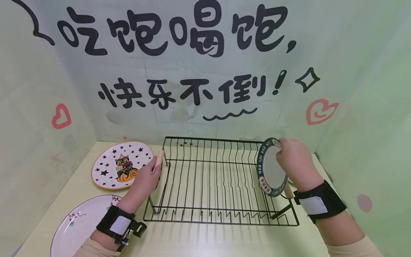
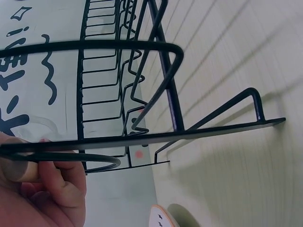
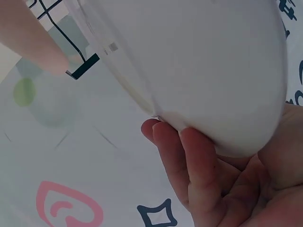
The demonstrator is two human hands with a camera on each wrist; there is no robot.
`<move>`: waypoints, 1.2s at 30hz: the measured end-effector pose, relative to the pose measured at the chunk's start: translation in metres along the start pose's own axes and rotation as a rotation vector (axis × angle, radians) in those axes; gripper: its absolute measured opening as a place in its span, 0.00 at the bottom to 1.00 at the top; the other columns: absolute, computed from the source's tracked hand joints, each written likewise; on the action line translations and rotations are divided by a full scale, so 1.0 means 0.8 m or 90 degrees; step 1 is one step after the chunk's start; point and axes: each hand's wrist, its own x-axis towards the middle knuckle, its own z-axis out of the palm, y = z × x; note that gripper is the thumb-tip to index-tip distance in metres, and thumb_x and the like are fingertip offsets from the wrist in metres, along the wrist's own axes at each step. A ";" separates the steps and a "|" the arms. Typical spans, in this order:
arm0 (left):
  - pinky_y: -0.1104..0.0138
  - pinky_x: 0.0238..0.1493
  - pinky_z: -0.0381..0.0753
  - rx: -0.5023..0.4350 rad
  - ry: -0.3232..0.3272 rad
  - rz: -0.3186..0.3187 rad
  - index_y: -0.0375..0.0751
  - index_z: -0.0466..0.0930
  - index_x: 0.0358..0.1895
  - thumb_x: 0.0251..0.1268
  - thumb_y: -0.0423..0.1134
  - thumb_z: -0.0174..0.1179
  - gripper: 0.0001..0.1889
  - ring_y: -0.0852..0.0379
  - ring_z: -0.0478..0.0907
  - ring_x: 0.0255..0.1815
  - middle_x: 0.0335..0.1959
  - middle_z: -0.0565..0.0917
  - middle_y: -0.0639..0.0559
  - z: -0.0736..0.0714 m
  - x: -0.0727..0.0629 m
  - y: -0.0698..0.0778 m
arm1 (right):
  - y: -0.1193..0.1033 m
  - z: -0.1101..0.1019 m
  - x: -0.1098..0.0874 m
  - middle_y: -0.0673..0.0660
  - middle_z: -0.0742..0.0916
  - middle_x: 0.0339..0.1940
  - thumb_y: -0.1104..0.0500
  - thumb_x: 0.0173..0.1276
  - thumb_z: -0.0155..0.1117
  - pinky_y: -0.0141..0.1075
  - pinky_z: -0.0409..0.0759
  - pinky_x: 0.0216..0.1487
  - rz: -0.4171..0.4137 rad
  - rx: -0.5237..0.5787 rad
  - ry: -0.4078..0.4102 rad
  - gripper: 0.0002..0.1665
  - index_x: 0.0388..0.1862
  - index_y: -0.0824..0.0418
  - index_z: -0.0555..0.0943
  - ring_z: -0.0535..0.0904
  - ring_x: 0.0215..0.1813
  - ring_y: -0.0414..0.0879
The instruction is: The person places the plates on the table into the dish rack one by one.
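A black wire dish rack stands on the table. My left hand grips the wooden handle at its left end; the left wrist view shows the fingers curled round that handle. At the rack's right end, my right hand holds a small plate by its upper right edge. This plate has a white centre and a dark teal rim with lettering, and stands tilted on edge among the wires. The right wrist view shows its plain white underside pinched between fingers and palm. Whether its lower edge touches the rack, I cannot tell.
Left of the rack lies an oval plate with stars and a cartoon animal on a pumpkin. A larger white plate with floral sprigs is nearer, partly behind my left forearm. Printed cloth walls enclose the table at the back and sides.
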 end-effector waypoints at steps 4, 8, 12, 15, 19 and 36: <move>0.67 0.16 0.71 0.002 0.002 0.003 0.40 0.45 0.75 0.76 0.44 0.39 0.29 0.57 0.72 0.20 0.27 0.76 0.43 -0.001 -0.001 0.001 | 0.000 0.004 0.003 0.63 0.79 0.22 0.75 0.51 0.48 0.37 0.66 0.20 0.014 0.018 -0.016 0.09 0.30 0.71 0.75 0.71 0.22 0.50; 0.67 0.16 0.71 0.005 0.006 0.010 0.38 0.46 0.75 0.76 0.44 0.40 0.29 0.58 0.72 0.20 0.27 0.76 0.43 -0.001 -0.002 0.002 | 0.000 0.012 0.005 0.67 0.83 0.29 0.75 0.53 0.49 0.37 0.70 0.22 0.027 0.037 -0.037 0.11 0.34 0.73 0.77 0.74 0.25 0.51; 0.67 0.16 0.71 -0.002 0.005 0.006 0.39 0.46 0.75 0.76 0.44 0.40 0.29 0.58 0.72 0.21 0.27 0.76 0.44 -0.001 -0.002 0.002 | 0.004 0.021 0.006 0.69 0.84 0.32 0.74 0.54 0.53 0.42 0.76 0.26 0.032 0.042 -0.043 0.09 0.34 0.73 0.78 0.78 0.29 0.54; 0.67 0.16 0.71 -0.011 0.002 0.000 0.40 0.46 0.75 0.76 0.44 0.40 0.29 0.57 0.71 0.20 0.26 0.75 0.44 0.000 -0.001 0.002 | 0.007 0.029 0.006 0.69 0.84 0.34 0.74 0.54 0.54 0.47 0.79 0.32 0.044 0.048 -0.051 0.09 0.34 0.72 0.78 0.80 0.33 0.57; 0.68 0.16 0.71 -0.019 0.003 -0.003 0.41 0.46 0.75 0.76 0.44 0.40 0.29 0.57 0.71 0.20 0.25 0.75 0.45 0.000 -0.002 0.001 | 0.009 0.037 0.007 0.69 0.84 0.35 0.75 0.52 0.53 0.45 0.79 0.31 0.063 0.066 -0.069 0.10 0.33 0.71 0.78 0.78 0.32 0.55; 0.68 0.16 0.71 -0.021 0.005 -0.011 0.42 0.46 0.75 0.76 0.45 0.40 0.29 0.57 0.73 0.22 0.29 0.76 0.40 0.001 0.000 0.000 | 0.019 0.057 -0.005 0.72 0.83 0.44 0.76 0.55 0.46 0.45 0.81 0.37 0.130 0.176 -0.150 0.21 0.48 0.76 0.77 0.78 0.41 0.56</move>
